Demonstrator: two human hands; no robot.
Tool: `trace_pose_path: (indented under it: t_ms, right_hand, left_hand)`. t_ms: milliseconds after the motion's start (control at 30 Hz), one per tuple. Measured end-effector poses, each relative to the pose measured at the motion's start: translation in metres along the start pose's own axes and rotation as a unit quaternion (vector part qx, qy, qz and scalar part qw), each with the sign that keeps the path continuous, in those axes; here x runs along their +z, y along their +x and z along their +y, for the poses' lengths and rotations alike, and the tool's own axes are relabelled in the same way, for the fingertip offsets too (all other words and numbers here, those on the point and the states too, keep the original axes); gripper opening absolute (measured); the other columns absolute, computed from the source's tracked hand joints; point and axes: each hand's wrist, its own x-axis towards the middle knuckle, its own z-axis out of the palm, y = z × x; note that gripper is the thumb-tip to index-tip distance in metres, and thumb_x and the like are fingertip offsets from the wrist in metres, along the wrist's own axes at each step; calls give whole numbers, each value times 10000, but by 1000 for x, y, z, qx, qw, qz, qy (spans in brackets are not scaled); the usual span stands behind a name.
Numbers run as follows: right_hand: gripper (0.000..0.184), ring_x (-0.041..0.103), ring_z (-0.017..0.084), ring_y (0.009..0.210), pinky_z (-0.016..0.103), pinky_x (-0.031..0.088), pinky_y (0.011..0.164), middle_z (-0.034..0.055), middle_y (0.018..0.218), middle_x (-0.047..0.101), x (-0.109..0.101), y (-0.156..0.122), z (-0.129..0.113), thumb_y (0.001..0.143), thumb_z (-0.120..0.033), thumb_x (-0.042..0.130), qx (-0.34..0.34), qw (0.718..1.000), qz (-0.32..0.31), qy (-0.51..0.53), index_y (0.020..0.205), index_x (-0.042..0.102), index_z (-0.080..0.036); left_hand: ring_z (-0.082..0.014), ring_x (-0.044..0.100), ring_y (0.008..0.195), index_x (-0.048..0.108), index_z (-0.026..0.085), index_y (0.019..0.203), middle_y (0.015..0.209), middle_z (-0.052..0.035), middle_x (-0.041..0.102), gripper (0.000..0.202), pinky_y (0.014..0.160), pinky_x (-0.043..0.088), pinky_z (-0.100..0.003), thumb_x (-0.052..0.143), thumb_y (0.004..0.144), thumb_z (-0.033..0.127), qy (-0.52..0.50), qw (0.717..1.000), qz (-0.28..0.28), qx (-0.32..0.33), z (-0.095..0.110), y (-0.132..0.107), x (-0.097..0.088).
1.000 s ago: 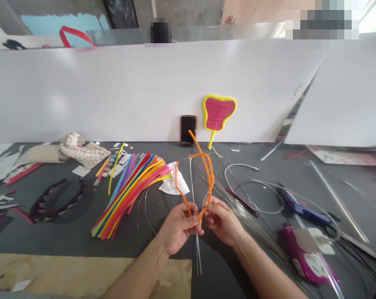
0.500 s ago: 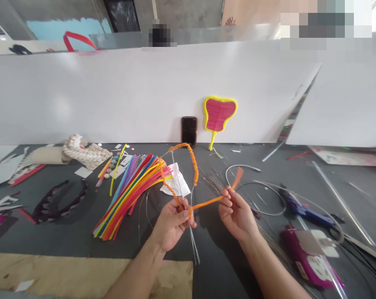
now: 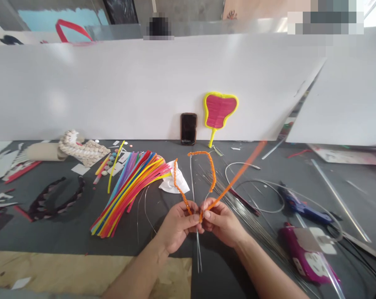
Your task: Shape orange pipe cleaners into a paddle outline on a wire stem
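My left hand (image 3: 178, 224) pinches the base of a wire loop wrapped in orange pipe cleaner (image 3: 211, 166), with bare wire ends (image 3: 198, 249) hanging below it. My right hand (image 3: 220, 220) meets it at the same spot and is closed on the loose orange tail (image 3: 240, 172), which streaks up to the right, blurred by motion. The loop stands upright above both hands, over the dark grey table (image 3: 66, 232).
A fan of coloured pipe cleaners (image 3: 131, 185) lies left of the hands, beside white paper (image 3: 175, 182). Thin wires (image 3: 237, 207), a blue glue gun (image 3: 301, 207) and a magenta tool (image 3: 303, 253) lie right. A phone (image 3: 188, 128) and pink fan (image 3: 219, 110) lean on the white board (image 3: 113, 91).
My right hand has come back from the right to the loop's base beside my left hand, and the orange tail has swung up to the right. The loop stands upright again.
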Motion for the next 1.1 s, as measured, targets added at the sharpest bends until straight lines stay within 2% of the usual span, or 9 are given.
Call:
trace_pose_path:
  t_ms: [100, 333, 433, 567, 633, 800, 933, 1100]
  right_hand:
    - [185, 470, 76, 455, 206, 339, 459, -40, 545, 544, 1, 1, 0, 709, -301, 741, -28, 999, 18, -40, 727, 603, -180]
    - [173, 524, 109, 578, 247, 437, 547, 3, 718, 580, 8, 0, 3, 770, -332, 674, -120, 973, 74, -181, 735, 589, -186]
    - [133, 520, 112, 590, 250, 444, 557, 6, 737, 562, 10, -2, 4, 808, -302, 628, -171, 950, 86, -245, 731, 591, -201]
    - [66, 557, 158, 708, 285, 471, 643, 31, 765, 583, 9, -4, 5, 810, -241, 617, -248, 907, 92, -329, 748, 617, -220]
    - [10, 568, 170, 731, 301, 483, 658, 37, 796, 592, 8, -4, 4, 790, -229, 639, -247, 907, 82, -332, 785, 631, -228]
    - [28, 575, 166, 709, 296, 483, 634, 38, 793, 602, 10, -2, 2, 785, -236, 646, -217, 913, 86, -336, 810, 655, -227]
    - [38, 568, 156, 660, 286, 458, 622, 25, 716, 613, 10, -2, 1, 785, -225, 642, -228, 893, 102, -374, 752, 659, -217]
    - [107, 553, 152, 633, 277, 432, 609, 20, 670, 605, 12, -3, 1, 784, -196, 619, -242, 870, 114, -414, 678, 627, -207]
  left_hand:
    - [-86, 576, 516, 560, 146, 785, 594, 30, 590, 258, 575, 519, -238, 772, 642, 178, -20, 1000, 6, 11, 1, 0, 0]
    - [-72, 571, 544, 543, 155, 825, 620, 35, 590, 254, 590, 518, -214, 749, 676, 165, -56, 997, 40, 34, 3, 3, -1]
    - [-68, 566, 555, 533, 155, 836, 632, 35, 588, 251, 601, 519, -215, 736, 688, 147, -61, 996, 47, 45, 3, 3, -1]
    - [-68, 560, 557, 526, 156, 831, 624, 45, 567, 268, 595, 512, -211, 746, 678, 163, -59, 996, 45, 54, 4, 2, 0]
    - [-70, 562, 553, 529, 155, 831, 624, 42, 571, 279, 592, 509, -212, 754, 669, 177, -51, 996, 45, 52, 4, 2, 0]
    - [-78, 572, 550, 535, 157, 819, 647, 35, 590, 287, 586, 502, -220, 765, 653, 201, -28, 996, 58, 53, 2, 3, 0]
    - [-82, 572, 554, 544, 158, 813, 653, 35, 592, 271, 604, 490, -229, 759, 657, 212, 1, 995, 70, 74, 0, 4, 1]
    - [-99, 564, 615, 568, 163, 774, 675, 31, 588, 193, 658, 470, -242, 729, 685, 222, 78, 982, 101, 137, -1, 2, 4]
